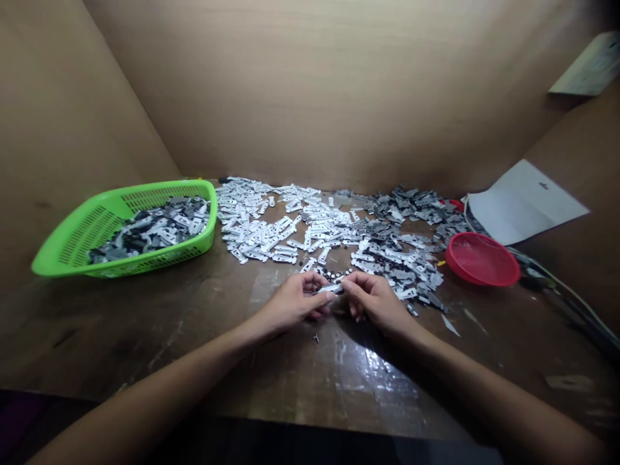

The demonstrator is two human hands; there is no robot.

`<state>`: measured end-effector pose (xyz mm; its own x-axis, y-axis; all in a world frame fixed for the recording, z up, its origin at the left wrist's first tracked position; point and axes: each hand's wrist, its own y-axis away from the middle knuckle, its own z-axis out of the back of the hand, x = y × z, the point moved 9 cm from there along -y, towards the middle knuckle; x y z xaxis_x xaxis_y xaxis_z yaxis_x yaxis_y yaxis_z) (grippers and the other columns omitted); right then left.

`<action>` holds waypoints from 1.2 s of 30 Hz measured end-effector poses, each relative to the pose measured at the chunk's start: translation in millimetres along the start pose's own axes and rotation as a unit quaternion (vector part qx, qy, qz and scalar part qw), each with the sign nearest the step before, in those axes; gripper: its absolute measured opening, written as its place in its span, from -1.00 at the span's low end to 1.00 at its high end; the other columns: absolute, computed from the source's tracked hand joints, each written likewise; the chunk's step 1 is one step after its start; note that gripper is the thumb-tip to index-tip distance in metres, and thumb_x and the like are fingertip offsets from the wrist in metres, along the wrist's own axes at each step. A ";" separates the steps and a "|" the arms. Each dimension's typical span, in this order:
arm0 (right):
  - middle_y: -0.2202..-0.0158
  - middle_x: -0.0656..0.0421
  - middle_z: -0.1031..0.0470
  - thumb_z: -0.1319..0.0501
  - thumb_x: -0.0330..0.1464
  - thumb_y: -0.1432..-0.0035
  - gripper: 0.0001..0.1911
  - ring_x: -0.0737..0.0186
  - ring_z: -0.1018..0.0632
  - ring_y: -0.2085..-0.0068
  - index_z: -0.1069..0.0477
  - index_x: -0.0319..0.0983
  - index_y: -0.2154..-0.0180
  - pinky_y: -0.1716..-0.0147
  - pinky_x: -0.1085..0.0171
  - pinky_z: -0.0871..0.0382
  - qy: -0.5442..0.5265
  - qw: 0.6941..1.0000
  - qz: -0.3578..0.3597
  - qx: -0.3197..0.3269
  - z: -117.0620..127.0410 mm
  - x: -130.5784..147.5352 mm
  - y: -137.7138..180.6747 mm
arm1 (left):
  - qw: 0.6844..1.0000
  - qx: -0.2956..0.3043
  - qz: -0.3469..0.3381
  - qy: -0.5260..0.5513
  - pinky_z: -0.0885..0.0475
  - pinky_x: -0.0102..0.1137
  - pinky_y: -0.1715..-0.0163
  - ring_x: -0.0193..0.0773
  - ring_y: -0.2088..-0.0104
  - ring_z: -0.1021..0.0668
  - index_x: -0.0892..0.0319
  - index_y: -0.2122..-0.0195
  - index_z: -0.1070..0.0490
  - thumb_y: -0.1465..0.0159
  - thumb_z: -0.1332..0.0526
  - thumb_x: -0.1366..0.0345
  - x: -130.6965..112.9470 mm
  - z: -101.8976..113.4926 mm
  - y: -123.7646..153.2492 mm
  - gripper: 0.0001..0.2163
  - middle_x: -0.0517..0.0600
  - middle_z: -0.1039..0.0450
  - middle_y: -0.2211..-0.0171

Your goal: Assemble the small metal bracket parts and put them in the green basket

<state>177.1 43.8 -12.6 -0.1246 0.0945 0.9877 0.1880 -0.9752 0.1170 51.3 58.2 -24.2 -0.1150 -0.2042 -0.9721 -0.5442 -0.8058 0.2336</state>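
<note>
My left hand [295, 300] and my right hand [372, 299] meet over the middle of the dark wooden table [194, 323]. Together they pinch one small white metal piece [332, 289] between their fingertips. Just beyond them lies a wide spread of white metal pieces [271, 226], and to its right a heap of grey metal pieces [402, 245]. A few tiny dark round bits [334, 274] lie right in front of my fingers.
A green plastic basket [72, 239] with several grey and white pieces stands at the left. A red shallow bowl [482, 259] sits at the right, with a white sheet of paper [526, 201] and cables [566, 294] behind it. Cardboard walls [314, 90] enclose the table.
</note>
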 end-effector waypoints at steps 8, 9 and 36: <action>0.66 0.32 -0.23 -0.23 -0.16 -0.02 -0.71 0.47 -0.23 0.64 -0.33 -0.28 0.45 0.65 0.44 -0.06 0.001 0.999 0.009 0.044 -2.3 8.5 2.8 | 0.996 0.042 -0.049 -0.061 -0.35 -0.45 0.45 -0.36 0.48 -0.45 0.26 0.32 -0.37 -0.17 -0.17 0.15 -15.3 -14.2 8.6 -0.75 -0.01 -0.41 0.48; 0.65 0.32 -0.24 -0.24 -0.17 -0.01 -0.71 0.47 -0.23 0.63 -0.33 -0.28 0.47 0.64 0.44 -0.06 0.007 0.999 0.016 0.043 -2.0 10.1 3.3 | 0.994 0.041 -0.063 -0.085 -0.34 -0.46 0.46 -0.36 0.48 -0.44 0.26 0.34 -0.38 -0.17 -0.17 0.16 -18.3 -14.6 9.8 -0.77 -0.02 -0.41 0.48; 0.05 0.01 -0.41 -0.10 -0.41 -0.14 -0.71 0.07 -0.38 0.03 -0.39 -0.23 0.08 0.05 0.01 -0.27 0.467 0.821 0.299 -0.136 42.7 57.7 1.1 | 0.980 -0.017 0.050 0.190 -0.46 -0.49 0.46 -0.32 0.43 -0.54 0.34 0.17 -0.38 -0.16 -0.23 0.26 -26.0 27.6 4.0 -0.72 0.14 -0.48 0.35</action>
<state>211.7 56.7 49.0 -0.8056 -0.4884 0.3354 0.2793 -0.8123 -0.5120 29.2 75.7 1.5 0.1552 -0.4701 -0.8689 -0.5169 -0.7882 0.3342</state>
